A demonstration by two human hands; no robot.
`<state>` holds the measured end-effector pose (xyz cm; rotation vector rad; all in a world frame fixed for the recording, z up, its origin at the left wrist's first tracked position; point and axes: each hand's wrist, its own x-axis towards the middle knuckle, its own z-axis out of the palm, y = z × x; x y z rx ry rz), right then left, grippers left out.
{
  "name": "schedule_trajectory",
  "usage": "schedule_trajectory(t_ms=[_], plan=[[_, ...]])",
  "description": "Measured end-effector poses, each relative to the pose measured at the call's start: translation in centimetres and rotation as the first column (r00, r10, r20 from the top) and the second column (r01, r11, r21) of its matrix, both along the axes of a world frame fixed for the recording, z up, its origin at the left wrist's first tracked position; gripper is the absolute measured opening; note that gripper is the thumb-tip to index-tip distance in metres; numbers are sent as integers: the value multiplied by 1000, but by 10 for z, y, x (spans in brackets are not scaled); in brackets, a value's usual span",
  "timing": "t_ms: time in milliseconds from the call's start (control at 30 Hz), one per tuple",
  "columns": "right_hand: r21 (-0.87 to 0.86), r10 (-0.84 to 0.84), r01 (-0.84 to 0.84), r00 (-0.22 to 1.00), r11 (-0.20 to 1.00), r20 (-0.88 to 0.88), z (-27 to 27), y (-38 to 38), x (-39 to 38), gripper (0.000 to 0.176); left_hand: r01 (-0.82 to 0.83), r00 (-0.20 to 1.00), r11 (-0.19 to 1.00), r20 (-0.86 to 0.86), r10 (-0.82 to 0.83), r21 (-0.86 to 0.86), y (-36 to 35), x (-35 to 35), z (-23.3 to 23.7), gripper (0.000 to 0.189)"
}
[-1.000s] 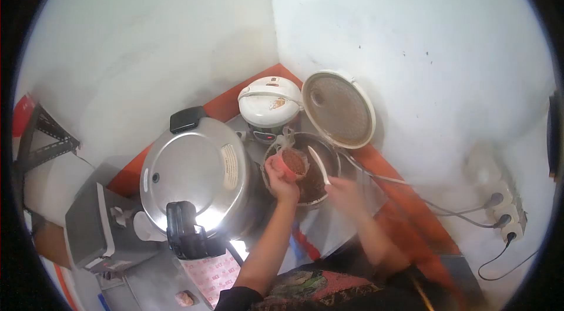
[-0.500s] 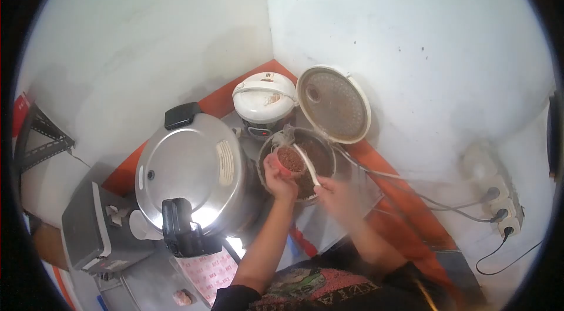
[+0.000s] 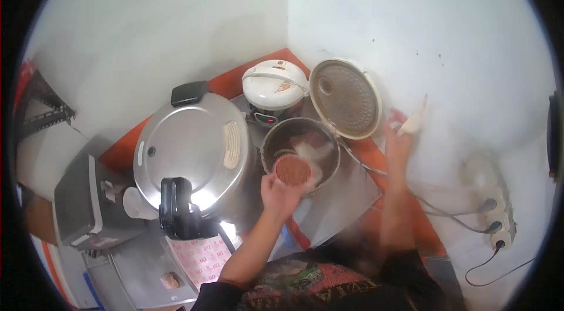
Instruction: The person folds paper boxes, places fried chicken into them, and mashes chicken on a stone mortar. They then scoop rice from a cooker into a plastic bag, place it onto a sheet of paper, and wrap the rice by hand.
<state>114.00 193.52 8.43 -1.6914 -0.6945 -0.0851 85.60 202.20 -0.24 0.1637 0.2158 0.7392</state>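
Observation:
My left hand [image 3: 278,194] is closed round a small pinkish-red bowl [image 3: 293,170] filled with brown, grainy food. The bowl is held over the near rim of an open cooker [image 3: 336,161], whose inside looks dark with a pale, blurred patch. That cooker's round lid [image 3: 345,98] stands raised behind it. To the right of the lid, my right hand [image 3: 398,129] is lifted in front of the wall. Its fingers are closed on a pale, flat-ended utensil [image 3: 416,121], smeared by motion, perhaps a ladle or paddle.
A large steel cooker [image 3: 188,152] with black latches stands at left, and a small white rice cooker [image 3: 276,90] behind. Cables run right to a power strip [image 3: 499,217]. A grey box [image 3: 97,205] and a pink-printed sheet [image 3: 200,258] lie at lower left.
My right hand has lifted the pale utensil away from the bowl, up and right past the lid. My left hand still holds the bowl, now slightly nearer me. The view has shifted slightly.

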Motion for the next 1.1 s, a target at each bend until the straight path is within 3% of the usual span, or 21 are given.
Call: schedule_trajectory(t_ms=[100,133,233,300,400,467,567,633,667,733,767,800,833,867,967,1067,1100], plan=[[-136,175,-161,980,977,98,-11,27,28,41,73,993,995,-90,-79,-64,-37,-55,-5,60],[-268,160,-122,979,956,126,-4,32,12,42,69,990,994,-120,-79,-87,-49,-77,-10,61],[-123,147,-141,988,982,45,-13,35,-30,43,-46,960,987,-280,1,-153,-79,-142,-34,67],[-433,411,-256,856,865,315,-27,24,-53,46,-145,929,985,-355,102,-97,-96,-184,-49,65],[-464,601,-421,714,779,360,-65,18,-88,44,-300,892,949,-382,241,-101,-119,-231,-55,65],[-591,658,-378,653,713,376,-54,9,-117,41,-397,850,914,-408,333,-82,-131,-245,-48,65],[-378,539,-488,841,787,37,-70,22,-121,48,-487,821,868,-388,419,-93,-146,-261,-54,65],[-530,673,-487,700,694,239,-83,56,-106,46,-563,783,817,-399,477,-126,-154,-266,-50,65],[-597,730,-469,601,651,325,-90,71,-92,46,-531,805,846,-342,484,-52,-155,-268,-51,65],[-588,706,-391,417,708,573,-117,82,-77,45,-515,794,856,-402,457,-46,-160,-272,-61,65],[-747,743,-355,614,563,268,-70,76,-103,53,-530,772,847,-436,462,-40,-162,-277,-67,66],[-601,777,-591,624,539,84,-81,79,-84,47,-543,773,839,-411,483,-35,-165,-280,-73,66],[-756,726,-479,688,447,-6,-57,67,-93,43,-564,767,825,-393,506,-37,-170,-286,-74,66],[-648,762,-558,645,519,55,-26,45,-119,44,-584,761,811,-376,529,-40,-174,-292,-75,67],[-629,704,-681,650,374,-285,-42,13,-79,44,-667,713,742,-342,611,-66,-185,-313,-76,66],[-724,644,-633,680,274,-350,-49,0,-53,47,-748,630,662,-366,685,-51,-193,-334,-82,63],[-685,679,-659,658,311,-324,-54,1,-48,48,-775,586,630,-414,697,-36,-193,-343,-90,62]])
